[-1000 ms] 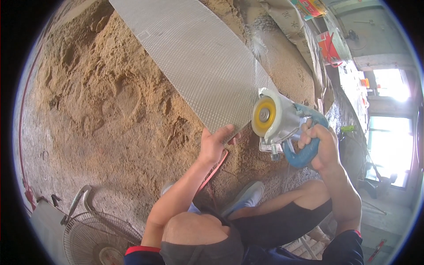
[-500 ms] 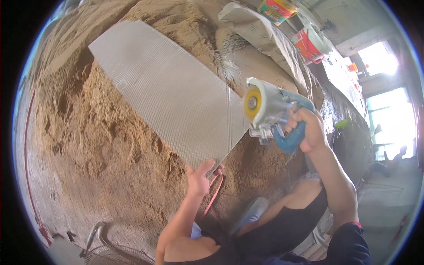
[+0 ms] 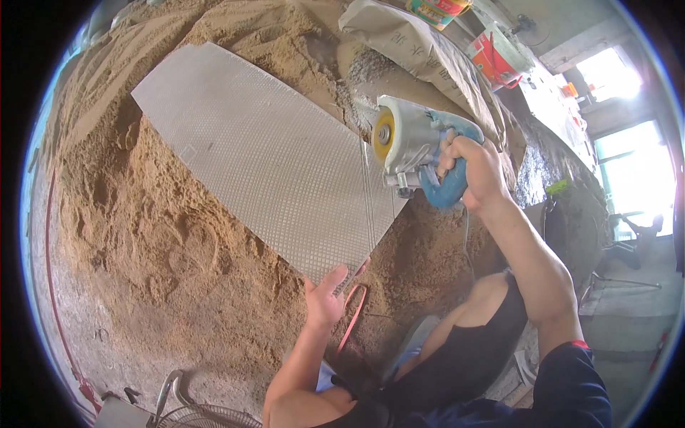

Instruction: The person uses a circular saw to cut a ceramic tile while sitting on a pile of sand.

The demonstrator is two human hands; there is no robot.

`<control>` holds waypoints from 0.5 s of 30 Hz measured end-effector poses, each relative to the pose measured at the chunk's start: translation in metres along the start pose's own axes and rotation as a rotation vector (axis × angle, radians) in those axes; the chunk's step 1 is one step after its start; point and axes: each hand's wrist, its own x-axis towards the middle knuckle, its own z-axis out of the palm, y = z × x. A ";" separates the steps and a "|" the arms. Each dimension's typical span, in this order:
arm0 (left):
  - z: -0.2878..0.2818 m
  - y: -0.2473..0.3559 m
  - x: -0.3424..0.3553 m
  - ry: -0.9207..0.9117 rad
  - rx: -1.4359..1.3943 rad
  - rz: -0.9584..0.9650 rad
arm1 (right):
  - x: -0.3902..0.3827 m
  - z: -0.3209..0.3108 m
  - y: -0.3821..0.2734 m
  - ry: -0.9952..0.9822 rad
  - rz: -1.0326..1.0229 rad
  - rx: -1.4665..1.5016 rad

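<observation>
One tile (image 3: 264,157), near corner in left hand (image 3: 325,303); cutter (image 3: 410,139) in right hand (image 3: 482,175).

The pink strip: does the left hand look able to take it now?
Probably not without releasing the gray slab: the left hand is holding its near corner, though the pink strip lies close by.

You have two hands (image 3: 325,303) (image 3: 482,175), one tile (image 3: 264,157) and one handheld power tool (image 3: 415,135) — around you, two buckets (image 3: 494,60) (image 3: 439,10), one fan (image 3: 207,416), two windows (image 3: 608,73) (image 3: 635,175).
</observation>
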 end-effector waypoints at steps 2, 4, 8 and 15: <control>0.002 0.001 0.000 -0.003 -0.004 -0.002 | 0.003 0.000 0.001 0.018 -0.014 0.023; 0.002 0.001 0.000 -0.005 -0.007 -0.004 | 0.005 -0.001 0.001 -0.005 -0.014 0.036; -0.002 0.002 0.000 -0.017 -0.006 0.006 | 0.006 0.007 0.002 0.004 -0.009 0.028; -0.002 0.004 -0.001 -0.102 -0.157 -0.047 | 0.006 0.006 -0.001 0.025 0.020 0.036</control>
